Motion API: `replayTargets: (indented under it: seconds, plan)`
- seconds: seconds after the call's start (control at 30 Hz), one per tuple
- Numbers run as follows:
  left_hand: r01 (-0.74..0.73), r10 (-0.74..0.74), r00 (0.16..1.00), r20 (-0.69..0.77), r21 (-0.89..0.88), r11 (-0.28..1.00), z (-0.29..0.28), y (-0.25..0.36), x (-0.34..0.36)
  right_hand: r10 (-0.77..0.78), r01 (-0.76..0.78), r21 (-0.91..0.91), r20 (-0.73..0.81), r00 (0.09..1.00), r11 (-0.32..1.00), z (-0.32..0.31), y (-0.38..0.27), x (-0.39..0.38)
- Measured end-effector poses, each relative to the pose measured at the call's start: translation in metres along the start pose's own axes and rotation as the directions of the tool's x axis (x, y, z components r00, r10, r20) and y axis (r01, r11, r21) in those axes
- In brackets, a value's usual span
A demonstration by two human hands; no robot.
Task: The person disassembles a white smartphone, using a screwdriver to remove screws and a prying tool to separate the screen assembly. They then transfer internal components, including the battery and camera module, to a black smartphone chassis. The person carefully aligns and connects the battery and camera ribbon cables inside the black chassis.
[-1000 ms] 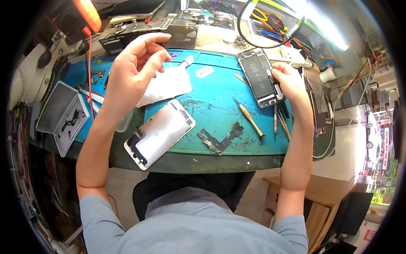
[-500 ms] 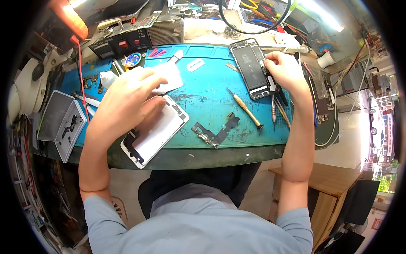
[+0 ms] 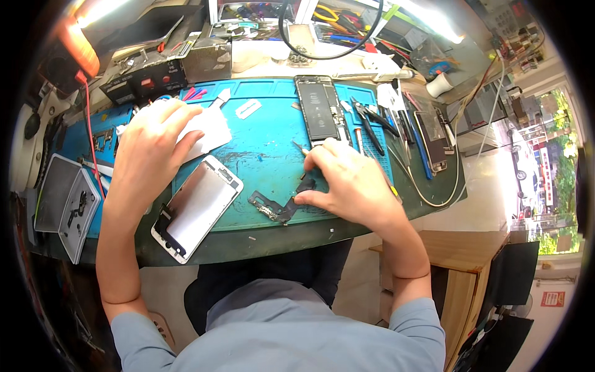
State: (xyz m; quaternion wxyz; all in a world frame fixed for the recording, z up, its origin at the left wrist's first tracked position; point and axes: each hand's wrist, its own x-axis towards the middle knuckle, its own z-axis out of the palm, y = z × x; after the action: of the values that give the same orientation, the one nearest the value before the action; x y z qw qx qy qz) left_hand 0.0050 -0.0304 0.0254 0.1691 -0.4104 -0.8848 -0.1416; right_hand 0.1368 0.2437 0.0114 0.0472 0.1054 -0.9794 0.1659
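My left hand (image 3: 145,152) hovers with thumb and fingers apart over a white sheet (image 3: 214,133), its fingertips at the sheet's left part. Below it lies a white-framed phone screen (image 3: 201,208), its back facing up. My right hand (image 3: 350,180) is low over the mat, thumb and forefinger spread. The thumb tip is at a black flex cable part (image 3: 273,208), whose upper end runs between thumb and forefinger. A thin screwdriver (image 3: 299,147) shows only its tip end; the hand covers the rest. Beyond that hand lies an opened phone body (image 3: 319,108), battery showing.
Pliers (image 3: 367,124), tweezers and other slim tools lie right of the phone body, near another phone frame (image 3: 434,139). A grey tray (image 3: 74,201) with small dark parts stands at the left. A razor blade (image 3: 248,109) lies on the blue mat (image 3: 266,133). A cable loops overhead.
My right hand has left the phone body's right edge and come down toward me, over the screwdriver and flex cable part. My left hand stays near the white sheet. The whole view has shifted.
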Motion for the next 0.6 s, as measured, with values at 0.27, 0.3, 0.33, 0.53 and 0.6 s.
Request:
replayTargets:
  seconds: [0.27,0.3,0.33,0.53,0.6]
  plan:
    - [-0.013,0.012,0.999,-0.035,-0.008,1.0,0.0,-0.001,-0.002,0.064,-0.142,0.71,0.136,0.989,0.69,-0.021,0.025,0.009]
    - [-0.013,0.012,0.999,-0.033,-0.031,0.999,0.001,-0.001,-0.001,0.16,-0.194,0.797,0.123,0.979,0.572,-0.033,0.029,0.013]
    - [-0.014,0.013,0.999,-0.03,-0.054,0.998,0.003,0.0,-0.001,0.171,-0.11,0.776,0.003,0.985,0.622,-0.04,0.041,0.02]
    - [0.129,-0.111,0.992,0.066,-0.42,0.898,0.007,0.015,0.004,0.199,-0.161,0.585,0.0,0.98,0.795,-0.061,0.091,0.061]
    - [0.298,-0.213,0.955,0.209,-0.667,0.683,0.015,0.018,0.005,0.151,-0.125,0.603,0.007,0.988,0.788,-0.043,0.102,0.07]
